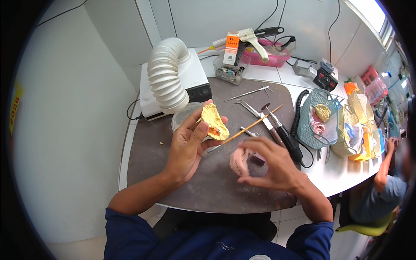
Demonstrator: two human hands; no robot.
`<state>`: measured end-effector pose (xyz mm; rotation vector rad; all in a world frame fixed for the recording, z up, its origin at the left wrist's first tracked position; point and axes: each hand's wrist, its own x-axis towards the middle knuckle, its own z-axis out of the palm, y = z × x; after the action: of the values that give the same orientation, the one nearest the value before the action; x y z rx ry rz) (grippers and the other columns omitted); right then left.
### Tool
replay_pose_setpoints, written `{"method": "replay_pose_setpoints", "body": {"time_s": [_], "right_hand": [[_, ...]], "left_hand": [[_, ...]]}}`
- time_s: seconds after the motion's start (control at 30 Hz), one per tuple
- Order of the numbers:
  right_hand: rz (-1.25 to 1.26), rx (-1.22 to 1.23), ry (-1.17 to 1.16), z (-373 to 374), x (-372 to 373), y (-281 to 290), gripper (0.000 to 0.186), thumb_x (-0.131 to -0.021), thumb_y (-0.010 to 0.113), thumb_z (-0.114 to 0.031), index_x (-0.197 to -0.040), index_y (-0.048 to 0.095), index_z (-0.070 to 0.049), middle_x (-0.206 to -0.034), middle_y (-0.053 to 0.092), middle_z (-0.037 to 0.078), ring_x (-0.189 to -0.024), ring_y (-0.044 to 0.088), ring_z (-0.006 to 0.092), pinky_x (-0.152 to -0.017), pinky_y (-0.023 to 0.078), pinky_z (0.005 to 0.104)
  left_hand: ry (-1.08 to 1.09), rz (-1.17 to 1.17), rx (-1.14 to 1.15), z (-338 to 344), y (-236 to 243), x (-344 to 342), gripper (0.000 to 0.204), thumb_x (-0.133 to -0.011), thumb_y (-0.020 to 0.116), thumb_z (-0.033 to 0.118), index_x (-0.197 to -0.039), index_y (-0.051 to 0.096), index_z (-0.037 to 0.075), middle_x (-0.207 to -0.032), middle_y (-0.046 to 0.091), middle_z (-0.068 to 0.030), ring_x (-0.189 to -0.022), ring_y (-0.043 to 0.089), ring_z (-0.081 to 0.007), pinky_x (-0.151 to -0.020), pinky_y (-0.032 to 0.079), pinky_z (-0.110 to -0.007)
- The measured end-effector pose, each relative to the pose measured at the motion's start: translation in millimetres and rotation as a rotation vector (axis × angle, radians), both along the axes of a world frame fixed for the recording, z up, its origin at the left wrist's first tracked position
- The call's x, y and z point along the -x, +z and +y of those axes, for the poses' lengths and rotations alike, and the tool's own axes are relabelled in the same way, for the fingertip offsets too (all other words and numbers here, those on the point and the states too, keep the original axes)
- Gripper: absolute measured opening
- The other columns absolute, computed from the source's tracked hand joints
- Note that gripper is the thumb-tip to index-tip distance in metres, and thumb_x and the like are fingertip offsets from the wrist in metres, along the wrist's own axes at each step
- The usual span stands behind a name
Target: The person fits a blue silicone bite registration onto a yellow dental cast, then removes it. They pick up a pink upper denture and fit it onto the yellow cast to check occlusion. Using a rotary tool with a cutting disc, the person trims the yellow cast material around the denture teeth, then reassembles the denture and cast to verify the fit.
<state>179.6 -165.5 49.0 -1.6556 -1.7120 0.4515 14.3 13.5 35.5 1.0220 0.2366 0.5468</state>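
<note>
My left hand (186,145) is closed around a yellow plaster dental model (212,119), raised above the dark mat. Orange-red wax with small metallic bits (214,130) sits on the model's lower part. My right hand (275,167), smeared by motion, curves over the mat with thumb and fingers apart. A pinkish dental model (238,162) lies between its fingertips; whether they grip it cannot be made out. Just behind that is a small dark purple block (258,159). A thin wooden stick (253,124) slants up to the right beyond both hands.
A white machine (195,69) with a ribbed hose (167,76) stands at the back left. Tweezers (249,106), a corded handpiece (288,141) and a clear parts box (232,71) lie farther back. A blue-green basket (308,125) stands right. Another person (381,190) sits far right.
</note>
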Motion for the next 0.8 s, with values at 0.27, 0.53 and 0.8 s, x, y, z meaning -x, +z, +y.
{"method": "replay_pose_setpoints", "body": {"time_s": [0.27, 0.53, 0.8], "right_hand": [[0.485, -0.232, -0.1, -2, -8, -21, 0.081, -0.074, 0.088, -0.014, -0.14, 0.044, 0.004, -0.136, 0.051, 0.015, -0.124, 0.056, 0.0229, -0.107, 0.046, 0.0379], [0.646, -0.107, -0.121, -1, -1, -28, 0.095, -0.07, 0.092, -0.026, -0.142, 0.038, 0.002, -0.141, 0.05, 0.016, -0.131, 0.051, 0.0242, -0.112, 0.039, 0.0384], [0.655, -0.087, -0.08, 0, 0, -30, 0.095, -0.069, 0.092, -0.025, -0.142, 0.038, 0.002, -0.14, 0.051, 0.016, -0.129, 0.053, 0.0239, -0.111, 0.04, 0.0387]], "left_hand": [[-0.201, 0.109, -0.074, -16, -17, 6, 0.06, -0.101, 0.058, 0.02, -0.152, 0.033, 0.001, -0.133, 0.056, -0.0157, -0.119, 0.058, -0.0185, -0.095, 0.055, -0.034], [-0.263, 0.141, -0.119, -23, -13, 8, 0.054, -0.097, 0.065, 0.015, -0.142, 0.042, -0.004, -0.129, 0.057, -0.0161, -0.119, 0.058, -0.0211, -0.095, 0.056, -0.033], [-0.25, 0.123, -0.134, -22, -13, 10, 0.052, -0.096, 0.067, 0.015, -0.138, 0.045, -0.005, -0.127, 0.058, -0.0174, -0.115, 0.061, -0.0216, -0.093, 0.057, -0.033]]}}
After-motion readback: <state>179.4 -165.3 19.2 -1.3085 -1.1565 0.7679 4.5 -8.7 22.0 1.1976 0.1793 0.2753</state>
